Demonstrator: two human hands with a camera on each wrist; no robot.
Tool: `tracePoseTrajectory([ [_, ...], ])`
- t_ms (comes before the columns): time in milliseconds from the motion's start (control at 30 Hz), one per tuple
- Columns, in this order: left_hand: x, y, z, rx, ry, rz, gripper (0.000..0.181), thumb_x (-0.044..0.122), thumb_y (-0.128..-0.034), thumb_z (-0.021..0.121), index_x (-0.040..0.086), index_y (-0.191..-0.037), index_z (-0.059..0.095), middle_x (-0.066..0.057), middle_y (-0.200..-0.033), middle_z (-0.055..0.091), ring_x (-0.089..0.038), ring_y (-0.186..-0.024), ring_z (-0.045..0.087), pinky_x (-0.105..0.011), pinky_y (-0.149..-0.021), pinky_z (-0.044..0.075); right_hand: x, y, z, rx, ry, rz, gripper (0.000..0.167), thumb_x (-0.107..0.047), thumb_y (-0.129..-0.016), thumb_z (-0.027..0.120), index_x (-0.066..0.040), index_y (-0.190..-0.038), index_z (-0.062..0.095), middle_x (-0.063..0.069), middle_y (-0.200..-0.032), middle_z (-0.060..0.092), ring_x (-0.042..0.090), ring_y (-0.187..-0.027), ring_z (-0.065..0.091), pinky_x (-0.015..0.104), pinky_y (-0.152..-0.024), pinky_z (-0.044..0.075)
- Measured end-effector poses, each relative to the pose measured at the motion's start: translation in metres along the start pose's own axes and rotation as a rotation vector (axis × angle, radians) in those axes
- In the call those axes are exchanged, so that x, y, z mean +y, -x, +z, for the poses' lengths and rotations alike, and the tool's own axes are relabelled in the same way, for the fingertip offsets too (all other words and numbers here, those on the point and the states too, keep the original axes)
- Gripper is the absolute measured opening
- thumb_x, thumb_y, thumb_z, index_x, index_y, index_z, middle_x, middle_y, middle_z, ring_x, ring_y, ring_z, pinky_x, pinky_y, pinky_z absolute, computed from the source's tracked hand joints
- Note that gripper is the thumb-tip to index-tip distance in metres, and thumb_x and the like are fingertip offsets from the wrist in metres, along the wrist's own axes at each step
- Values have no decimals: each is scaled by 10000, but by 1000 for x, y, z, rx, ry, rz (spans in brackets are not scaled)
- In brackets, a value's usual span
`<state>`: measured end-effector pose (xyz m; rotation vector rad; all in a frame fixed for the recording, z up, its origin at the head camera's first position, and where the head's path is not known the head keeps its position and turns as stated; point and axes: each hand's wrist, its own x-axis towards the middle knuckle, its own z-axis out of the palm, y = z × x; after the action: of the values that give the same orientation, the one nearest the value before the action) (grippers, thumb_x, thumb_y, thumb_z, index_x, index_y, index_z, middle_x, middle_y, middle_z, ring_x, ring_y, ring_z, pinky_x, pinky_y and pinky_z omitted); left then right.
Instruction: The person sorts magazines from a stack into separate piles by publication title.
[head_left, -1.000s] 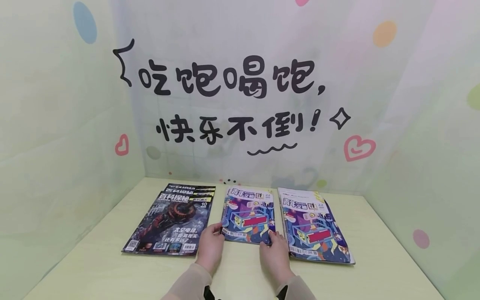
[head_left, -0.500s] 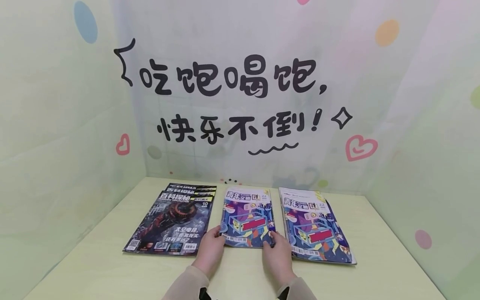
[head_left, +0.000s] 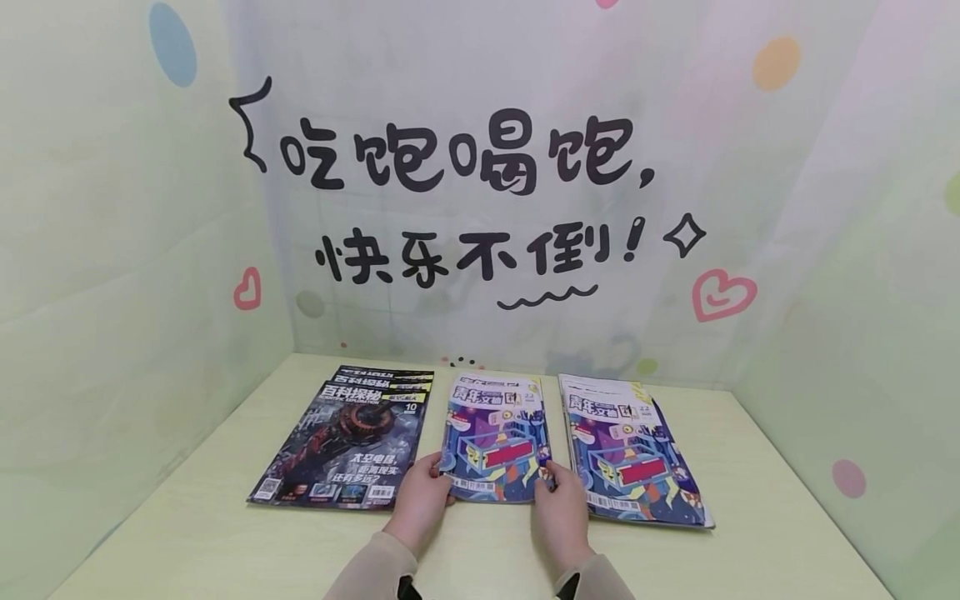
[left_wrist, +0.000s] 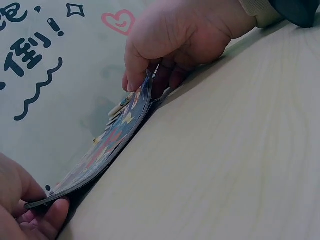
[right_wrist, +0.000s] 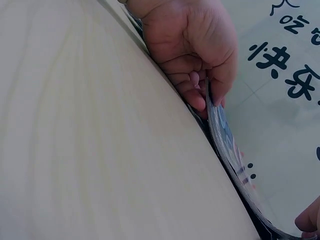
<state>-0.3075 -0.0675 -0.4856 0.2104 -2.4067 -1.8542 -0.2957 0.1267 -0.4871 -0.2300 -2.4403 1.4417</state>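
Observation:
A purple magazine (head_left: 495, 442) with a cartoon cover lies in the middle of the table, partly over another magazine (head_left: 491, 383) whose top strip shows behind it. My left hand (head_left: 422, 497) pinches its near left corner, thumb on top and fingers beneath. At the near right corner my right hand (head_left: 561, 510) holds it the same way. Both wrist views show the near edge bowed, with the corners raised off the surface. In the left wrist view the right hand (left_wrist: 185, 37) is at the far corner; in the right wrist view, the left hand (right_wrist: 192, 47).
Dark magazines (head_left: 337, 450) lie fanned in a pile to the left. On the right is a pile of purple magazines (head_left: 630, 454), its edge close to my right hand. A pale wood-grain table (head_left: 480, 550) meets a printed back wall (head_left: 480, 333) and side walls.
Both hands have drawn the middle magazine a little toward me. The top strip of the magazine under it has come into sight behind. The side piles stay in place.

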Motion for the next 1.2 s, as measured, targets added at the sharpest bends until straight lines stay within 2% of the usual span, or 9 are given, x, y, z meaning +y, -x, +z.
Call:
tracePoseTrajectory([
  [167, 0, 1, 0, 0, 6, -19, 561, 10, -853, 462, -91, -1400, 388, -176, -1036, 544, -178, -635, 563, -312, -595, 529, 1, 1, 0, 13, -34, 6, 365, -30, -889, 573, 79, -1237, 587, 266, -1255, 541, 434, -1215, 467, 548, -1026, 378],
  [267, 1, 3, -1, -13, 15, -26, 535, 46, -898, 458, -86, -1407, 366, -208, -1073, 576, -178, -598, 581, -319, -572, 531, 1, 2, 0, 18, -43, 12, 364, -35, -887, 579, 72, -1235, 591, 257, -1249, 546, 425, -1208, 478, 543, -1014, 393],
  [400, 1, 4, -2, -62, 42, -32, 516, 57, -953, 424, -90, -1431, 299, -247, -1083, 597, -187, -584, 623, -333, -551, 550, 0, 2, 0, 20, -28, 33, 372, -61, -891, 585, 55, -1244, 593, 245, -1254, 548, 418, -1203, 486, 544, -997, 407],
  [567, -2, 4, -1, -84, 125, -45, 523, -1, -949, 379, -90, -1447, 246, -277, -1104, 575, -201, -600, 630, -340, -549, 557, -1, 2, 0, 4, -85, 38, 401, -73, -893, 592, 56, -1272, 569, 230, -1268, 533, 393, -1207, 475, 531, -1011, 398],
  [700, -3, 4, -1, -86, 171, -51, 523, -12, -953, 368, -93, -1450, 227, -291, -1127, 554, -208, -610, 624, -340, -557, 557, -3, 2, -1, -17, -201, 23, 423, -61, -897, 594, 80, -1291, 537, 204, -1228, 538, 292, -1047, 525, 392, -880, 494],
  [800, -2, 4, -1, -84, 172, -58, 521, -13, -950, 368, -95, -1447, 234, -295, -1137, 549, -205, -605, 621, -335, -552, 555, -3, 2, -1, -33, -279, 21, 430, -56, -908, 583, 101, -1303, 513, 205, -1217, 539, 220, -939, 524, 278, -754, 499],
  [867, -2, 4, -1, -82, 171, -66, 517, -10, -950, 370, -94, -1444, 243, -293, -1133, 551, -201, -602, 620, -330, -547, 554, -2, 2, -1, -48, -324, 25, 438, -56, -917, 573, 116, -1312, 494, 222, -1236, 533, 192, -916, 530, 240, -733, 504],
  [1033, -2, 2, -1, -82, 183, -76, 512, -7, -953, 373, -92, -1442, 248, -290, -1130, 553, -201, -605, 622, -325, -549, 555, -1, 1, 0, -63, -443, 75, 453, -74, -940, 558, 115, -1340, 461, 239, -1291, 495, 200, -977, 549, 250, -787, 532],
  [1200, -2, 2, 0, -77, 171, -79, 509, -4, -954, 374, -85, -1443, 256, -286, -1138, 553, -203, -604, 620, -326, -548, 551, -4, 1, 2, -88, -628, 168, 492, -69, -959, 533, 90, -1400, 386, 237, -1349, 419, 279, -1154, 466, 346, -981, 470],
])
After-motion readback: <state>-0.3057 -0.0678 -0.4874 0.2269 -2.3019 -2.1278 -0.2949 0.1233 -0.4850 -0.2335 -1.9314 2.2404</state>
